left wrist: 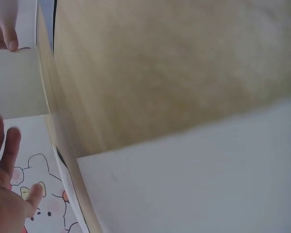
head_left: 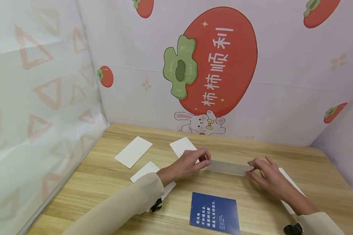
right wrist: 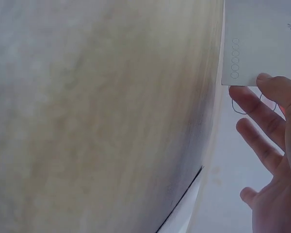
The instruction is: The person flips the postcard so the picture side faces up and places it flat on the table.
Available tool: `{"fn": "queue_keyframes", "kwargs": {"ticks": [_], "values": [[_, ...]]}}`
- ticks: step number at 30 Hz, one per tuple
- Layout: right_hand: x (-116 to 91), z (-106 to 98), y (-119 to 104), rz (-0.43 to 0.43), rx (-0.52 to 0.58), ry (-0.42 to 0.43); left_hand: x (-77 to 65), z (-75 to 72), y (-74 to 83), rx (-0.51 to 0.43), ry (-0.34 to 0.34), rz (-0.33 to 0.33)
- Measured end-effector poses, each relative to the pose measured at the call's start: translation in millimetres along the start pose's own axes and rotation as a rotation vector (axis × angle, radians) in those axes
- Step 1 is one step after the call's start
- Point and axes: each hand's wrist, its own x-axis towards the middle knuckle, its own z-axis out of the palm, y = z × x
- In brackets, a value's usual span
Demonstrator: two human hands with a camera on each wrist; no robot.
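Note:
A postcard (head_left: 230,167) is held up on edge above the table, spanning the space between both hands. My left hand (head_left: 188,164) pinches its left end, and my right hand (head_left: 267,178) pinches the right end between thumb and index finger. Seen from the right wrist, the postcard (right wrist: 262,43) shows a pale face with a row of small printed circles; the right hand's (right wrist: 281,141) other fingers are spread apart. In the left wrist view the left hand (left wrist: 9,194) is at the card's lower edge. A blue postcard (head_left: 214,212) with white writing lies flat nearer the body.
Several white cards lie about: one at the far left (head_left: 133,151), one behind the left hand (head_left: 182,146), others partly under the left forearm (head_left: 145,171) and right arm (head_left: 289,179). The wooden table (head_left: 88,186) meets a printed backdrop (head_left: 129,104) behind and at left.

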Motion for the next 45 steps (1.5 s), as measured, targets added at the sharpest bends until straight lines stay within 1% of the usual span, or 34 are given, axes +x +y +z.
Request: {"fn": "queue_keyframes", "kwargs": {"ticks": [4,8,14,17,21,25,28,34,39,45], "values": [[-1.6,1.3,2.5,-0.033,-0.005,0.013,-1.3,-1.2,-0.7,0.0,-0.013,0.0],[-3.2,1.2,3.6,-0.052,0.006,0.01,-2.3,-3.9,-1.6,0.018,-0.025,0.022],[-6.2,-0.2,2.7,-0.047,0.076,-0.041,-4.4,-7.1,-1.9,0.056,-0.058,0.04],[-8.0,0.1,2.1,-0.045,0.079,-0.069,-5.9,-7.8,-2.7,0.075,-0.082,0.04],[-10.8,0.1,1.6,-0.016,0.07,-0.092,-8.3,-8.5,-3.7,0.086,-0.122,0.036],[-12.4,-0.6,2.9,0.02,0.092,-0.101,-10.2,-9.3,-3.9,0.089,-0.152,0.03],[-12.6,-0.8,3.6,0.037,0.094,-0.1,-11.1,-10.2,-4.0,0.087,-0.163,0.024],[-12.5,-0.9,2.3,0.069,0.078,-0.115,-13.2,-11.5,-5.5,0.1,-0.161,0.01],[-11.7,0.3,-0.6,0.07,0.079,-0.121,-14.2,-11.8,-6.9,0.146,-0.189,0.021],[-9.7,2.0,-5.0,0.051,0.049,-0.132,-15.7,-10.0,-7.0,0.248,-0.232,0.049]]}}
